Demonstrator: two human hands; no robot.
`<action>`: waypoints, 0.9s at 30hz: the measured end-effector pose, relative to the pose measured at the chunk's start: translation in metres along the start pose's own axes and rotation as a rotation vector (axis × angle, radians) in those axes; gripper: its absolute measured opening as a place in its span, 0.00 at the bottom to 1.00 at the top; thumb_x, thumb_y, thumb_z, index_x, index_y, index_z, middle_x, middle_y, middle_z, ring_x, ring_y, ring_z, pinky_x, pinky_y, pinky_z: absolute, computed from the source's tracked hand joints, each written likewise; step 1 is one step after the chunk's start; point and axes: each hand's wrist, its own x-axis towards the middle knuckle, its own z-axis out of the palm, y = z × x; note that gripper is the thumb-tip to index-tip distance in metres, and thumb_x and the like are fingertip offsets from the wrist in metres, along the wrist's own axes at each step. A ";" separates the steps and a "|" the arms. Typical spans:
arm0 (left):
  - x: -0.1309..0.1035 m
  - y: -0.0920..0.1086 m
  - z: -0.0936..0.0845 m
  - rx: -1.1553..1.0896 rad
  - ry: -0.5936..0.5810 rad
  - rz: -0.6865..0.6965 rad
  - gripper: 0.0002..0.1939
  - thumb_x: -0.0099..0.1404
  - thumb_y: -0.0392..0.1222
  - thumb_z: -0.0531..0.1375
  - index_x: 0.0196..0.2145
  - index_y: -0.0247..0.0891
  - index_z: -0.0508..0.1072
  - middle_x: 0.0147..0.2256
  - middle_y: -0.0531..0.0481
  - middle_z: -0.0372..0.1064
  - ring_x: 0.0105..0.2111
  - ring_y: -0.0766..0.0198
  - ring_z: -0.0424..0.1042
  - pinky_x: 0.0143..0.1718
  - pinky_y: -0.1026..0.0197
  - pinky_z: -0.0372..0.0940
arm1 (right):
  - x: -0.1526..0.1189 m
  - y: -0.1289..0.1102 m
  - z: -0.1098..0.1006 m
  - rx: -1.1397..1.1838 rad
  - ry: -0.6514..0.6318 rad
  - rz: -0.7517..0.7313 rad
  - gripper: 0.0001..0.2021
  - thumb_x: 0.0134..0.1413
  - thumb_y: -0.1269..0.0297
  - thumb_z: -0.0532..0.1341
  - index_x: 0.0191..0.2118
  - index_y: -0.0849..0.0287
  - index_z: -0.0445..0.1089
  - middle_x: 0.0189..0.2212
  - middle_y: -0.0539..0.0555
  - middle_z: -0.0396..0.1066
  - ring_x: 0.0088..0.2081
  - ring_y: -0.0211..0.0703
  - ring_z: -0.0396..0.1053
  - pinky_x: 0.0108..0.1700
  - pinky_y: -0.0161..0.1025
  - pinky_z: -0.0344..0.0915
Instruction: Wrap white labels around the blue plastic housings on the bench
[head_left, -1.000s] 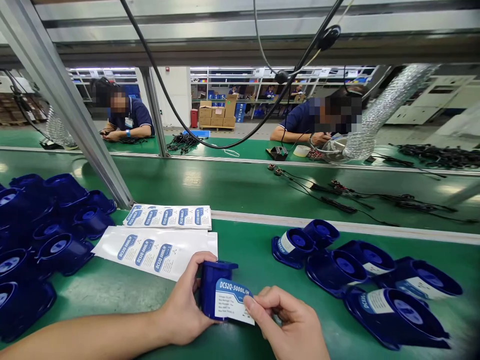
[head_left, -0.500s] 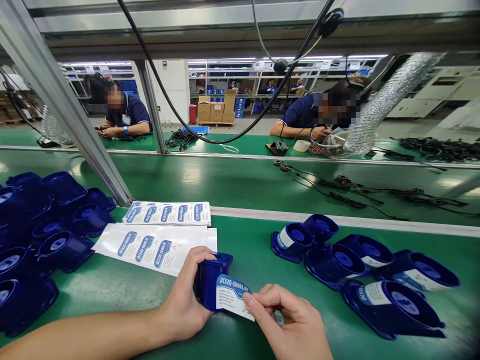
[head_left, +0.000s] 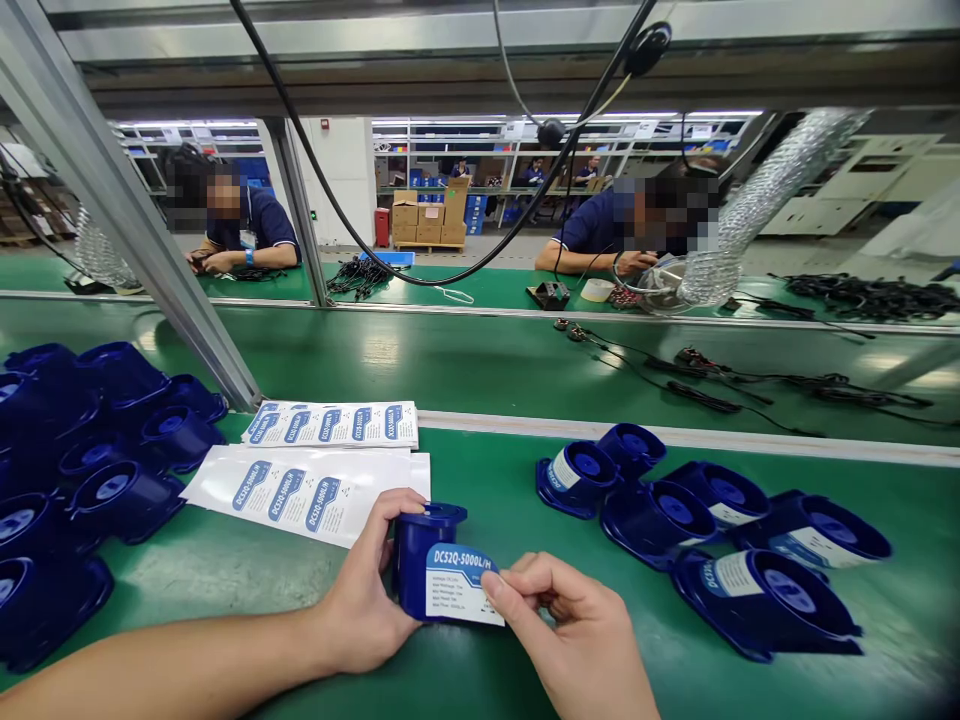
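At left hand (head_left: 367, 597) | glossy dark-blue housing (head_left: 411, 565) | blue-topped white label (head_left: 454, 588), overhanging

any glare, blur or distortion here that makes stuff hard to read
Head view: pale glare patches on the green work surface; head view: the heading on the pinched label is legible, its small print soft; head view: the nearest blue housing at right looks stretched sideways, probably wide-lens distortion.

Brightly lit, glare on green worktop (head_left: 450, 352), dark lower-right corner
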 end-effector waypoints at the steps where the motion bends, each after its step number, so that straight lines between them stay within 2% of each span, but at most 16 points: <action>1: 0.000 0.000 0.000 0.006 -0.002 0.007 0.39 0.60 0.37 0.75 0.60 0.51 0.60 0.61 0.43 0.58 0.62 0.49 0.67 0.58 0.53 0.69 | 0.000 0.000 0.000 -0.010 0.004 -0.012 0.21 0.60 0.48 0.73 0.23 0.56 0.72 0.23 0.50 0.71 0.26 0.41 0.64 0.30 0.38 0.63; 7: 0.003 -0.004 -0.003 -0.042 -0.028 -0.024 0.42 0.57 0.39 0.78 0.61 0.49 0.60 0.61 0.43 0.58 0.62 0.49 0.66 0.58 0.53 0.69 | 0.004 0.006 0.000 -0.011 -0.025 -0.001 0.20 0.60 0.48 0.73 0.24 0.56 0.75 0.24 0.50 0.73 0.26 0.41 0.64 0.31 0.39 0.60; 11: 0.002 -0.006 -0.003 -0.064 -0.028 -0.024 0.43 0.55 0.39 0.79 0.61 0.48 0.60 0.60 0.43 0.58 0.62 0.48 0.66 0.60 0.52 0.68 | 0.009 0.005 0.001 0.010 -0.060 0.075 0.20 0.59 0.45 0.73 0.28 0.56 0.75 0.23 0.50 0.74 0.26 0.41 0.65 0.31 0.39 0.61; 14: 0.001 -0.006 -0.003 -0.062 -0.035 -0.038 0.43 0.55 0.39 0.79 0.61 0.49 0.61 0.61 0.42 0.58 0.62 0.47 0.67 0.60 0.52 0.69 | 0.011 0.003 0.000 -0.020 -0.135 0.159 0.23 0.60 0.41 0.71 0.48 0.55 0.75 0.25 0.49 0.76 0.26 0.42 0.66 0.31 0.40 0.63; 16: 0.001 -0.006 -0.003 -0.053 -0.048 -0.042 0.43 0.56 0.38 0.79 0.61 0.49 0.61 0.61 0.42 0.59 0.63 0.47 0.67 0.58 0.53 0.70 | 0.010 0.004 0.000 -0.093 -0.157 0.158 0.32 0.60 0.41 0.69 0.63 0.53 0.66 0.37 0.53 0.81 0.31 0.45 0.71 0.36 0.43 0.69; 18: 0.001 -0.006 -0.003 -0.035 -0.062 -0.027 0.42 0.57 0.37 0.78 0.61 0.50 0.61 0.61 0.42 0.59 0.62 0.47 0.68 0.58 0.54 0.70 | 0.010 0.007 0.000 -0.150 -0.151 0.123 0.37 0.61 0.43 0.69 0.69 0.50 0.60 0.55 0.60 0.78 0.43 0.51 0.76 0.46 0.49 0.74; 20: 0.001 -0.006 -0.003 -0.003 -0.083 0.006 0.41 0.58 0.37 0.77 0.62 0.51 0.61 0.61 0.43 0.59 0.62 0.48 0.68 0.58 0.54 0.70 | 0.009 0.009 0.000 -0.118 -0.173 0.103 0.35 0.63 0.43 0.67 0.70 0.49 0.60 0.64 0.62 0.71 0.55 0.55 0.75 0.56 0.54 0.72; 22: 0.001 -0.006 -0.001 0.042 -0.112 0.060 0.41 0.59 0.36 0.76 0.62 0.52 0.61 0.61 0.43 0.59 0.63 0.48 0.67 0.60 0.52 0.69 | 0.009 0.010 0.003 -0.013 -0.238 0.119 0.33 0.65 0.43 0.65 0.68 0.50 0.61 0.64 0.63 0.71 0.60 0.57 0.72 0.61 0.55 0.70; 24: 0.000 -0.007 0.000 0.093 -0.143 0.124 0.40 0.60 0.35 0.75 0.63 0.52 0.61 0.61 0.42 0.59 0.64 0.47 0.66 0.63 0.49 0.68 | 0.009 0.008 0.007 0.069 -0.300 0.135 0.31 0.64 0.45 0.67 0.66 0.52 0.64 0.61 0.62 0.74 0.59 0.57 0.74 0.61 0.55 0.69; 27: -0.002 -0.006 0.001 0.154 -0.167 0.194 0.38 0.62 0.33 0.72 0.64 0.51 0.62 0.62 0.40 0.59 0.65 0.46 0.66 0.64 0.46 0.67 | 0.010 0.006 0.014 0.089 -0.328 0.147 0.30 0.59 0.48 0.71 0.62 0.54 0.68 0.54 0.61 0.78 0.53 0.57 0.77 0.58 0.54 0.71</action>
